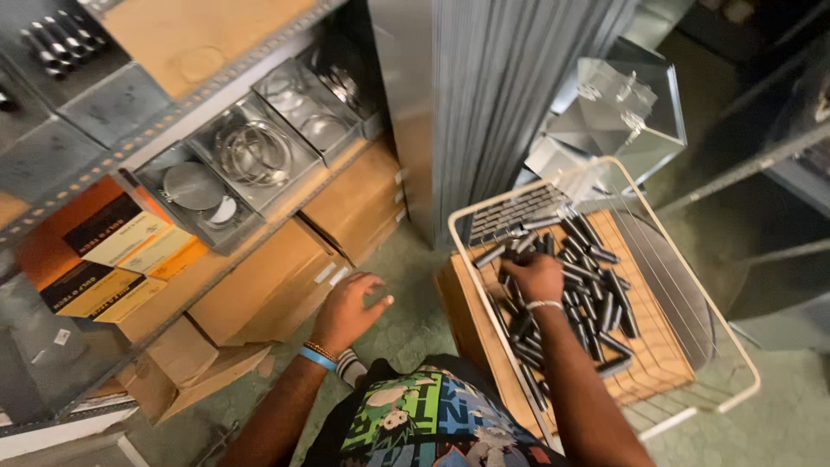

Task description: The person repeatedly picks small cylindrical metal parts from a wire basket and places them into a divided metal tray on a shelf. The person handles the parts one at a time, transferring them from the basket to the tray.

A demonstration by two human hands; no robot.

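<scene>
while right hand (538, 275) closes on dark metal tubes (596, 298) in wire basket (692, 281), left hand (347, 310) hovers open, empty; grip few, lift straight.

Our arms are bare to above the elbows, with no sleeves showing; our left hand (346, 307) has a bright blue band at the wrist with a thin beaded bracelet just ahead of it, nearer the fingers; our right hand (536, 275) has a slim silvery bracelet at its wrist; below, we wear a black garment printed with green, blue and white cartoon panels.
</scene>
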